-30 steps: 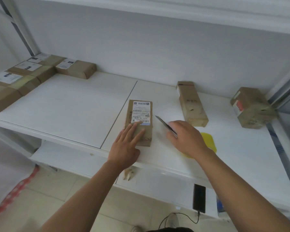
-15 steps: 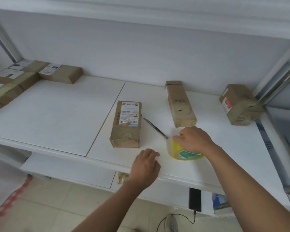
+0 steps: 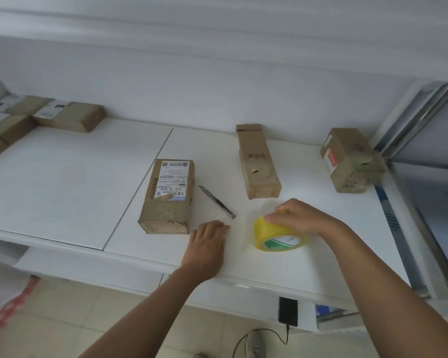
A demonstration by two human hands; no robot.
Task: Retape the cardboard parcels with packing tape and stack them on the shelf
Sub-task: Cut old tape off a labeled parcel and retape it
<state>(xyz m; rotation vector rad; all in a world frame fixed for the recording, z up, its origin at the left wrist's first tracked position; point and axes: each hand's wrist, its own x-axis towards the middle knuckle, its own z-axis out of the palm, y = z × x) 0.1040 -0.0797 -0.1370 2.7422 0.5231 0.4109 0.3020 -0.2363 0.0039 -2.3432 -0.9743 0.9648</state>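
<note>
Right hand (image 3: 299, 219) grips the tape roll (image 3: 278, 235); left hand (image 3: 208, 237) rests flat, relaxed. She should find the tape's end, then carry it to the labelled parcel (image 3: 167, 196) at ten o'clock.

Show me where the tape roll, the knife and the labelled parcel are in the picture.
tape roll (image 3: 272, 232), head view, on its yellow outer side.
knife (image 3: 217, 201), head view, on the middle of its handle.
labelled parcel (image 3: 171, 182), head view, on its white label on top.
</note>
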